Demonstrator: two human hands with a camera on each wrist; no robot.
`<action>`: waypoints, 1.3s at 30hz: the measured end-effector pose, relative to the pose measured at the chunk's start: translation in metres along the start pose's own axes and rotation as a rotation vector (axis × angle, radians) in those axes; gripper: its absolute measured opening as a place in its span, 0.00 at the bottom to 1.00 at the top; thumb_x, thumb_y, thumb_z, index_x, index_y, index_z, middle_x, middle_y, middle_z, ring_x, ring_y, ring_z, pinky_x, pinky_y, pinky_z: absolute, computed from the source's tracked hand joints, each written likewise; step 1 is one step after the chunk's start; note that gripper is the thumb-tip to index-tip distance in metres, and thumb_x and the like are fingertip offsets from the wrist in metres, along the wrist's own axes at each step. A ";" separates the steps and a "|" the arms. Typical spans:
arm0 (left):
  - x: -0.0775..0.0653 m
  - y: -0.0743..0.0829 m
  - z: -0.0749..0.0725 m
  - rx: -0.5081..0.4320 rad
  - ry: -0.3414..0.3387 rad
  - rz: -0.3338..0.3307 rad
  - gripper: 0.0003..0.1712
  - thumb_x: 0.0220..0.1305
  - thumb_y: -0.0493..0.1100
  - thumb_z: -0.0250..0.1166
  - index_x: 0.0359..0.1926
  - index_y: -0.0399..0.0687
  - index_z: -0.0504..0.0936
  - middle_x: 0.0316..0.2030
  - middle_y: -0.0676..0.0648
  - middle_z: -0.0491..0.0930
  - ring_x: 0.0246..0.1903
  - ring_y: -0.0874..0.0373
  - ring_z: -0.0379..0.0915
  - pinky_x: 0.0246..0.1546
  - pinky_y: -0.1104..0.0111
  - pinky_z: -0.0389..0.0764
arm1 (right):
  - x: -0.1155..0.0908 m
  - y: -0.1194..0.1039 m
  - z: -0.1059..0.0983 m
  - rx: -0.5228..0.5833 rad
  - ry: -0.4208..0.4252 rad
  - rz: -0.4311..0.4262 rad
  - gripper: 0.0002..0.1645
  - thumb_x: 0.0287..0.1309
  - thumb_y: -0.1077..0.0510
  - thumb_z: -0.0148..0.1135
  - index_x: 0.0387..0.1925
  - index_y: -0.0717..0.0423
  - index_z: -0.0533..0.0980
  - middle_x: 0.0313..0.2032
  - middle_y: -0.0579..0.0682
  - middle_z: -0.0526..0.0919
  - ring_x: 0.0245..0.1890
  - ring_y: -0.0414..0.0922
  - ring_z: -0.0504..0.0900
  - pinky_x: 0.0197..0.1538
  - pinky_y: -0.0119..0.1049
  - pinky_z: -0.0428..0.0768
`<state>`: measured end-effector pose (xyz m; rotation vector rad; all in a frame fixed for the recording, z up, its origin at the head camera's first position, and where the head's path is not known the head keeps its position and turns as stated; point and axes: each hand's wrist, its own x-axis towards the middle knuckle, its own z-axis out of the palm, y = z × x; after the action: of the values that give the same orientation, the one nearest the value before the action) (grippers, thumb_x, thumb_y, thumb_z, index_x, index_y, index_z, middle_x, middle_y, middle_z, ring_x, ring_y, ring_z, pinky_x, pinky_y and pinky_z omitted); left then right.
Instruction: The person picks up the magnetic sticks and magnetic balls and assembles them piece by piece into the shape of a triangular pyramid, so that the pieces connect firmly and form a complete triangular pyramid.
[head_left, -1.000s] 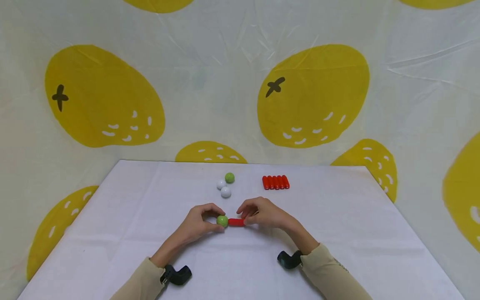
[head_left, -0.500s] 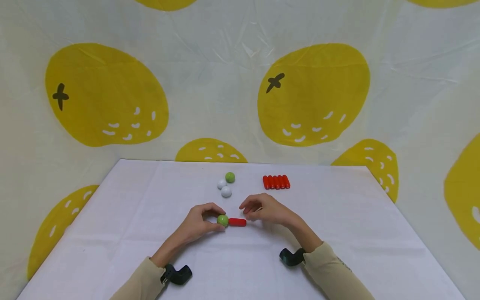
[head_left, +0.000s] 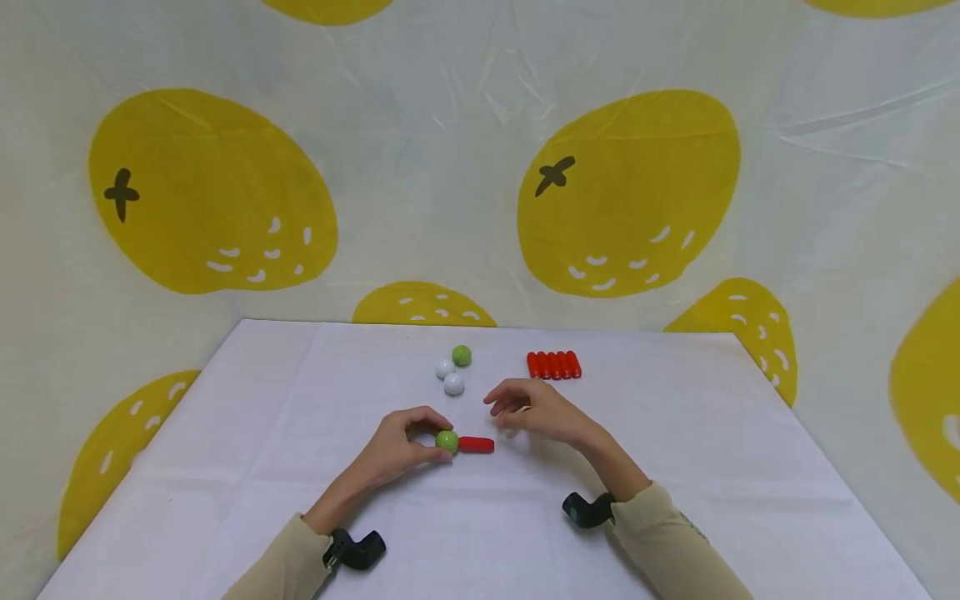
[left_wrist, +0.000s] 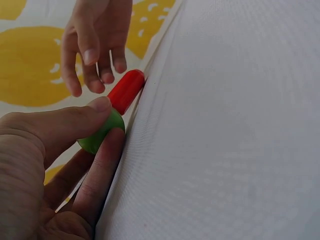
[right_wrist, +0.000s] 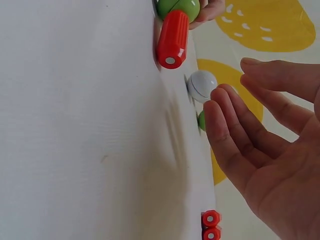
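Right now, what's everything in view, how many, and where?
Lone stick: one, red, mid-table
Near ball: one, green, against the lone stick's left end
White balls: two, white, beyond the near ball
Far ball: one, green, behind the white balls
Row of sticks: five, red, right of the far ball
Tablecloth: one, white, underneath
Backdrop: one, pale with yellow fruit prints, behind
Wrist gadgets: two, black, one per wrist
Sleeves: two, beige, bottom edge
Left hand: one, pinching the near ball
Right hand: one, empty, above the tablecloth
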<state>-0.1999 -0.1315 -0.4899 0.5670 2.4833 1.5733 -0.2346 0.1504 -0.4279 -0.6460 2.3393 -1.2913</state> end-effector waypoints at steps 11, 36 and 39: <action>0.003 0.004 -0.005 -0.004 -0.009 -0.020 0.21 0.55 0.47 0.81 0.50 0.53 0.87 0.44 0.55 0.88 0.48 0.61 0.82 0.56 0.70 0.79 | 0.028 -0.009 -0.005 -0.007 0.073 0.016 0.17 0.68 0.60 0.65 0.56 0.58 0.81 0.46 0.54 0.88 0.45 0.46 0.83 0.51 0.36 0.83; 0.003 0.003 -0.003 -0.023 -0.023 -0.041 0.20 0.55 0.48 0.80 0.50 0.56 0.87 0.44 0.60 0.87 0.48 0.62 0.81 0.56 0.72 0.78 | 0.108 0.000 -0.019 -0.044 0.125 0.083 0.23 0.70 0.58 0.61 0.64 0.56 0.78 0.64 0.58 0.79 0.62 0.58 0.80 0.62 0.48 0.82; 0.004 0.002 -0.002 -0.033 -0.024 -0.042 0.20 0.56 0.47 0.80 0.50 0.56 0.87 0.44 0.59 0.87 0.48 0.62 0.81 0.56 0.72 0.78 | 0.112 0.005 -0.021 -0.056 0.108 0.075 0.23 0.70 0.58 0.62 0.64 0.56 0.78 0.63 0.59 0.80 0.61 0.58 0.80 0.60 0.47 0.83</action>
<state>-0.2037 -0.1306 -0.4868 0.5221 2.4309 1.5792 -0.3381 0.1036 -0.4343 -0.5124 2.4700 -1.2603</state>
